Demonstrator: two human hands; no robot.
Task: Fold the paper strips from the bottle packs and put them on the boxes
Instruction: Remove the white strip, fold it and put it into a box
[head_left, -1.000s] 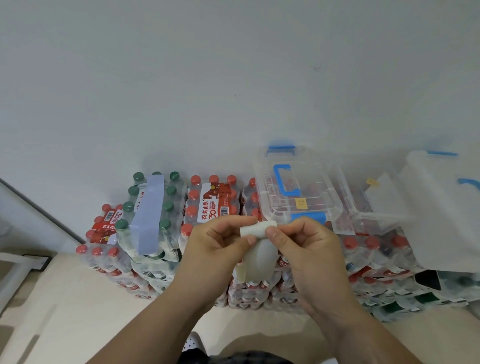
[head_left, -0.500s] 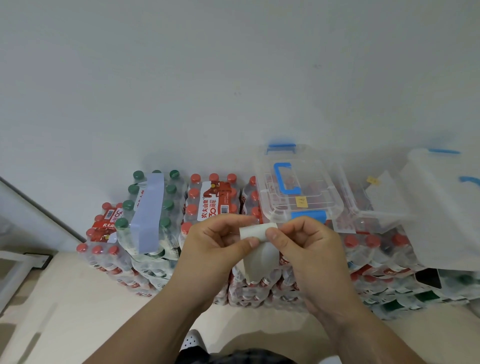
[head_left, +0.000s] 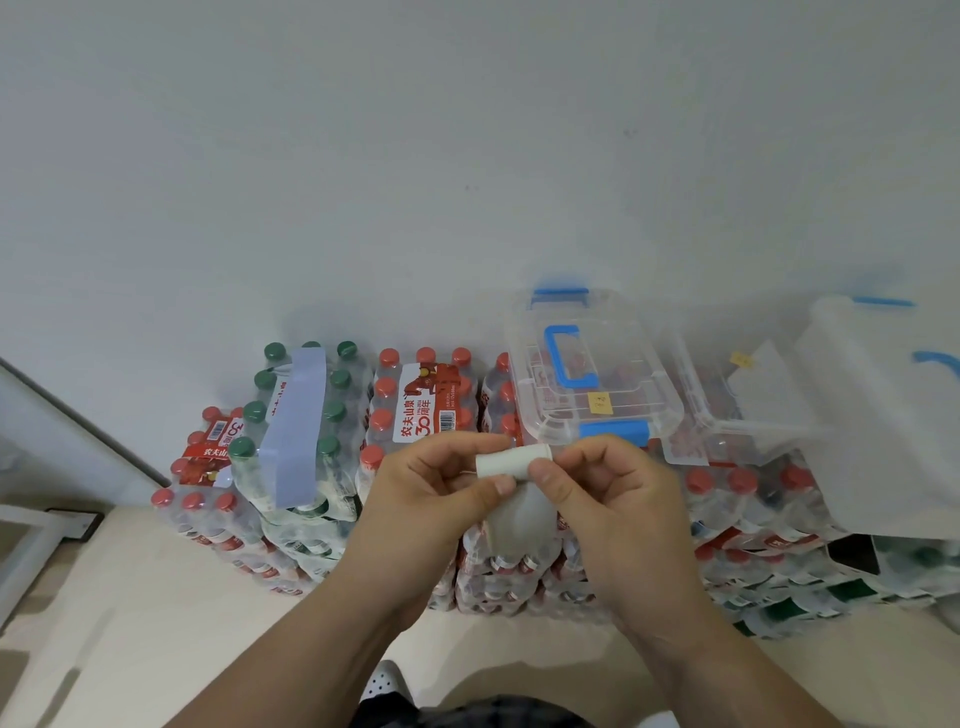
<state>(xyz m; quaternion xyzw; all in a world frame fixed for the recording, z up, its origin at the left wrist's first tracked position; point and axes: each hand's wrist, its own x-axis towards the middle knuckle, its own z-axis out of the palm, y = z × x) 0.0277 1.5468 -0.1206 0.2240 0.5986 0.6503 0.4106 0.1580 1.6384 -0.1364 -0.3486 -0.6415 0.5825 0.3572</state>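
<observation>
Head view: both hands are up in front of the stacked bottle packs, working one white paper strip (head_left: 512, 459). Left hand (head_left: 441, 491) pinches the strip's left end between thumb and curled fingers; right hand (head_left: 615, 501) pinches the right end the same way. The top of the strip is folded or rolled over into a short band between the thumbs, and the rest hangs loose below them. Strip is in the air, touching neither pack nor box. Behind it, a clear box (head_left: 587, 400) with a blue handle sits on the red-capped packs (head_left: 423, 402); a second clear box (head_left: 722, 415) stands just to its right with a white sheet (head_left: 769, 387) on it. To the left, a green-capped pack (head_left: 340, 415) has a pale blue strip (head_left: 295, 426) lying lengthwise over its top. Packs stand on a beige floor (head_left: 130, 623) against a white wall (head_left: 467, 156).
</observation>
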